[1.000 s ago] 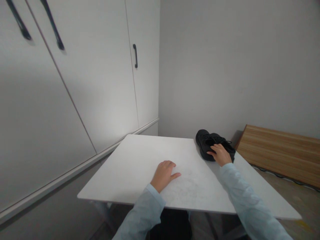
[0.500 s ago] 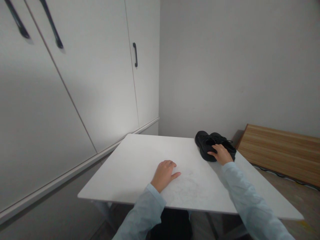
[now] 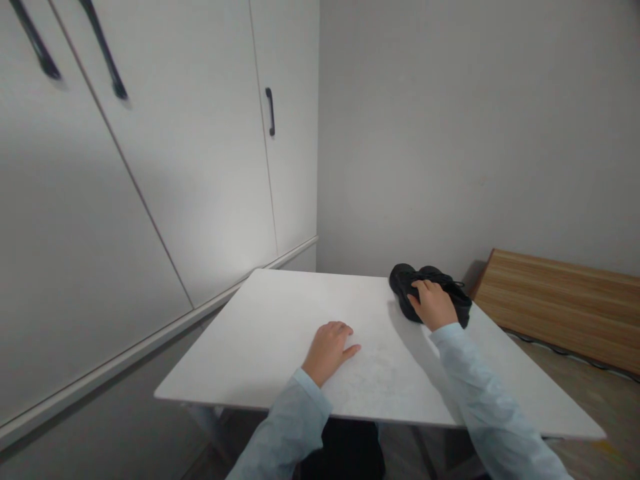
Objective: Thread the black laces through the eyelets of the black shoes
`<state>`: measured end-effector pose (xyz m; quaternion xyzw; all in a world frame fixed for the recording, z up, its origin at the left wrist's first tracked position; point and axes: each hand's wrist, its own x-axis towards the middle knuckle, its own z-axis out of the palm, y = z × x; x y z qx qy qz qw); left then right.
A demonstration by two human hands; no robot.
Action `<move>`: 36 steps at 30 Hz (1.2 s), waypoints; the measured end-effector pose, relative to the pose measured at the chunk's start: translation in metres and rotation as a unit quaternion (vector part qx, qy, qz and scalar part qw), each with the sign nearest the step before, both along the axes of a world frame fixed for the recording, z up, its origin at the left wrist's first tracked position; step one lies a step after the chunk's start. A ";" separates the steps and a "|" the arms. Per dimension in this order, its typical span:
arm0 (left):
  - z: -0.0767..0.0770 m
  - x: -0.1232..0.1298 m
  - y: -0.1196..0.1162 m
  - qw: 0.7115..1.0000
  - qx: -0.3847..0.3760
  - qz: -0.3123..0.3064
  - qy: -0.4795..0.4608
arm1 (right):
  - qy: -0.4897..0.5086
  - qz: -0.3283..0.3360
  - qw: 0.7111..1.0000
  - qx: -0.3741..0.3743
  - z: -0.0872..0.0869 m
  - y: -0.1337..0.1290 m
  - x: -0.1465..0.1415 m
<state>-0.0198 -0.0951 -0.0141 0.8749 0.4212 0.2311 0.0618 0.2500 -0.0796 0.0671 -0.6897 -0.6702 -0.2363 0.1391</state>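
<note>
A pair of black lace-up shoes stands side by side at the far right corner of the white table (image 3: 280, 320), toes pointing left. My right hand (image 3: 434, 305) is over the near shoe (image 3: 403, 283), thumb and fingers apart, covering its opening and side. Whether the fingertips touch the shoe I cannot tell. Behind it, the far shoe (image 3: 463, 303) shows its collar and some laces. My left hand (image 3: 327, 350) rests on the tabletop near the front middle, open, with its thumb spread to the right and nothing in it.
Tall white cabinet doors with a dark handle (image 3: 271, 112) line the left side. A grey wall (image 3: 450, 133) rises behind the table. Beyond the right table edge lies a wood-grain board (image 3: 560, 307), with a dark cable along its lower edge.
My right hand has shifted left and slightly up, from the near shoe's opening to over its side. The shoes have stayed in place, and my left hand has not moved.
</note>
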 end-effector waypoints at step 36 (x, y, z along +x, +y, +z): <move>0.001 0.005 -0.002 1.000 0.009 -0.020 0.019 | 0.158 0.296 0.938 -0.082 -0.075 -0.039 -0.116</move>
